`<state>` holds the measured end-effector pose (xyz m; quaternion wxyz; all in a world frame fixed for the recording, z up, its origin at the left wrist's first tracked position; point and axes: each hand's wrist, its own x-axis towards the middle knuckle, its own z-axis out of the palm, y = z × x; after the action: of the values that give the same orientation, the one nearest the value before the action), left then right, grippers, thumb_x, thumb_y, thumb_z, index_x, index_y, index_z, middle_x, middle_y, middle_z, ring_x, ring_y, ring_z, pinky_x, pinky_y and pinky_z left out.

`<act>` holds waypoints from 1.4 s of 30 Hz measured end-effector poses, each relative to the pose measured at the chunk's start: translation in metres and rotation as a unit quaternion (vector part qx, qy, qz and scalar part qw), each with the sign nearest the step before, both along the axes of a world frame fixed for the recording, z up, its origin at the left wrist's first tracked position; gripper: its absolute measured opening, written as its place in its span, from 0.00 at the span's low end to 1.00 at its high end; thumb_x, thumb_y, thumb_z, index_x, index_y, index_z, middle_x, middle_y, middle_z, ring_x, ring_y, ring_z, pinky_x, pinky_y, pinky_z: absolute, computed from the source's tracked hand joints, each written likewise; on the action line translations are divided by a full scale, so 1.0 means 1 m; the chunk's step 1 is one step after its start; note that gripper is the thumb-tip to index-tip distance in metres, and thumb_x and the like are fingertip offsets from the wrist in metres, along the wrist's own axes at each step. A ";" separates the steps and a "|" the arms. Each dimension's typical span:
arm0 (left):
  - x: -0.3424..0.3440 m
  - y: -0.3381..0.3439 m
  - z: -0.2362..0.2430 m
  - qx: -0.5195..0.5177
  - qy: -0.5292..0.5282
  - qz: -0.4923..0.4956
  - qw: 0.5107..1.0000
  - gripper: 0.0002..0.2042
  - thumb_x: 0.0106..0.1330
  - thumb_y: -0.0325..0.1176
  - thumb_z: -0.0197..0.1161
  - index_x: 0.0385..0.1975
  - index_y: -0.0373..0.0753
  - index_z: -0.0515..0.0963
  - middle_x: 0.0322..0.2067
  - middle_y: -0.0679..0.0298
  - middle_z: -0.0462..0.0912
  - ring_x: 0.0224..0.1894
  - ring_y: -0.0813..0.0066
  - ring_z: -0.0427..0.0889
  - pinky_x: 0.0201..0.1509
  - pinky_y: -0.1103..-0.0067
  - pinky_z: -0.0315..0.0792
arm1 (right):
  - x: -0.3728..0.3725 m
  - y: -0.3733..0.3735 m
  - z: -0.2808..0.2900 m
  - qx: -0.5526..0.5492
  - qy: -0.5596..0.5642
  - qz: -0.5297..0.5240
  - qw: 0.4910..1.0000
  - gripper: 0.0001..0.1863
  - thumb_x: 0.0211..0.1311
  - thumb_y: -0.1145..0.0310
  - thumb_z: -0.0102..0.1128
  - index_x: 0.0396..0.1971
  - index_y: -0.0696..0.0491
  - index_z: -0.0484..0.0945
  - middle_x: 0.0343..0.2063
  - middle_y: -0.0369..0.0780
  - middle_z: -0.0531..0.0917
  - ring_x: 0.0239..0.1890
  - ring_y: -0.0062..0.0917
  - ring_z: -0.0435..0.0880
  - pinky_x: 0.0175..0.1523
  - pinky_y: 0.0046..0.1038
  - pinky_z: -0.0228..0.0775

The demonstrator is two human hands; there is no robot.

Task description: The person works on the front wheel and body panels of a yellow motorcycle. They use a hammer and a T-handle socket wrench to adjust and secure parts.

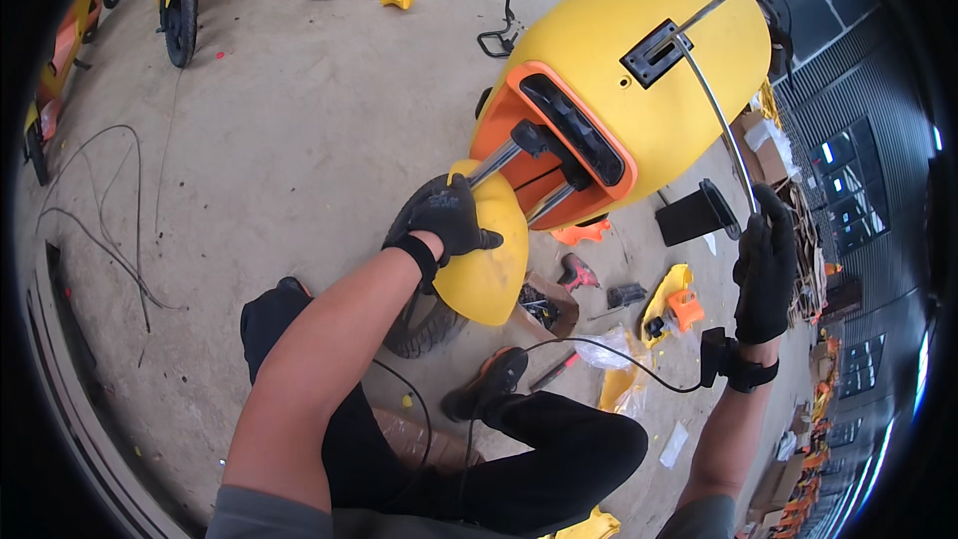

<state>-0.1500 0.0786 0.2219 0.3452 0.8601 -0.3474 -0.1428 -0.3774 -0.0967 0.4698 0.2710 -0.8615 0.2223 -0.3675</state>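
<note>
By the yellow bike (559, 40), we touch fender (494, 274) and bar (716, 100)

Our gloved left hand (446, 215) lies over the edge of the fender nearest the tyre (424, 337), thumb spread away from the fingers; how firmly they press we cannot tell. The fender sits over the wheel, just below the chrome fork (497, 162), which runs up into the bike's orange front under a long black lamp (571, 125).

Our gloved right hand (766, 274) is raised at the near end of the bar, fingers together and pointing upward, the tips against the metal. Whether they close around it we cannot tell. The bar's bend lies over a black plate (647, 62) on the bike's yellow body, and its other end reaches past the plate.

A cable (649, 372) runs from the device (713, 357) on our right wrist toward our knees. Between our arms, on the concrete, lie a red and black drill (577, 271), a carton (559, 311) of small parts, a red-handled tool (554, 371), clear plastic (604, 347) and an orange piece (685, 308). Left of the right hand we see a black bin (689, 218). More bikes (183, 0) stand at the upper left.
</note>
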 end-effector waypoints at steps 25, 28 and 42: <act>-0.006 0.007 0.023 0.061 -0.040 -0.006 0.997 0.48 0.42 0.57 0.68 0.53 0.19 0.61 0.45 0.43 0.74 0.49 0.54 0.74 0.55 0.70 0.67 | 0.005 0.023 0.061 0.083 0.106 0.091 0.987 0.21 0.67 0.71 0.42 0.58 0.58 0.62 0.20 0.28 0.68 0.13 0.04 0.60 0.15 0.06 0.49; -0.006 0.006 0.019 0.048 -0.050 -0.004 0.998 0.49 0.41 0.57 0.69 0.53 0.18 0.60 0.46 0.42 0.73 0.50 0.54 0.73 0.55 0.71 0.67 | 0.003 0.024 0.070 0.087 0.098 0.134 0.982 0.20 0.67 0.72 0.41 0.58 0.59 0.61 0.22 0.29 0.70 0.14 0.04 0.60 0.15 0.07 0.47; -0.003 -0.001 0.001 0.014 -0.060 0.009 0.998 0.40 0.39 0.54 0.72 0.43 0.24 0.68 0.40 0.45 0.74 0.46 0.53 0.74 0.52 0.70 0.68 | 0.008 0.025 0.080 0.368 -0.063 0.224 0.900 0.18 0.65 0.70 0.44 0.53 0.62 0.65 0.24 0.33 0.72 0.13 0.06 0.57 0.15 0.09 0.50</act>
<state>-0.1530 0.0779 0.2230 0.3126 0.8752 -0.3573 -0.0925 -0.3689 -0.0720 0.5494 0.6574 -0.7023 0.1253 -0.2428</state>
